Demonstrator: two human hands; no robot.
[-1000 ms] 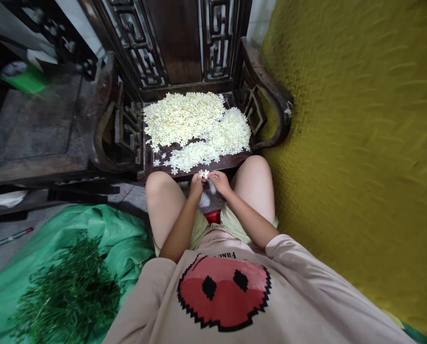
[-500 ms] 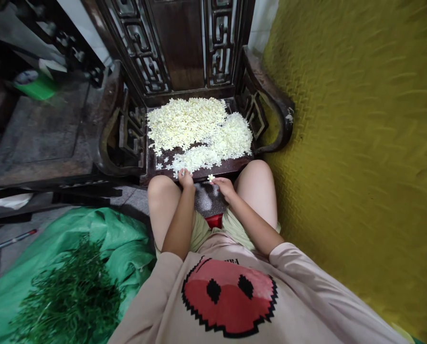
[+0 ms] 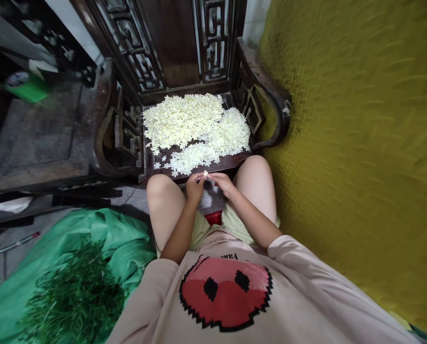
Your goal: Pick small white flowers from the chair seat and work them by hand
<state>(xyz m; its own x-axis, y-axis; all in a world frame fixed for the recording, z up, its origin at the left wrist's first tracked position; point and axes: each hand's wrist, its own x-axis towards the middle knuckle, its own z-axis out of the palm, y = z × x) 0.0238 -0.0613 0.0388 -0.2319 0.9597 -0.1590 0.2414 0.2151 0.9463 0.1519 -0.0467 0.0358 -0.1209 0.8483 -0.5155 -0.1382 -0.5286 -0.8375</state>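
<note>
My right hand [image 3: 222, 182] pinches a small white flower [image 3: 206, 174] with a yellowish middle, just past the front edge of the seat. Closed at the fingertips, my left hand [image 3: 195, 187] meets the right one at this flower. The fingers hide the flower's lower part. Behind the hands, a large pile of cream-white flowers [image 3: 181, 119] covers much of the dark wooden chair seat [image 3: 231, 160]. A whiter heap of flowers [image 3: 231, 131] lies to its right and curves along the front. A few single blossoms lie at the seat's front left.
Carved armrests [image 3: 281, 114] flank the seat. A yellow textured surface [image 3: 349, 143] rises at the right. At lower left, leafy green stems [image 3: 73, 291] lie on a green sheet [image 3: 102, 224]. A green container [image 3: 29, 88] stands on the dark side table [image 3: 34, 138].
My left hand has moved right from the seat's front edge to meet my right hand at the flower. The flower has shifted slightly left in view. The camera view has moved a little.
</note>
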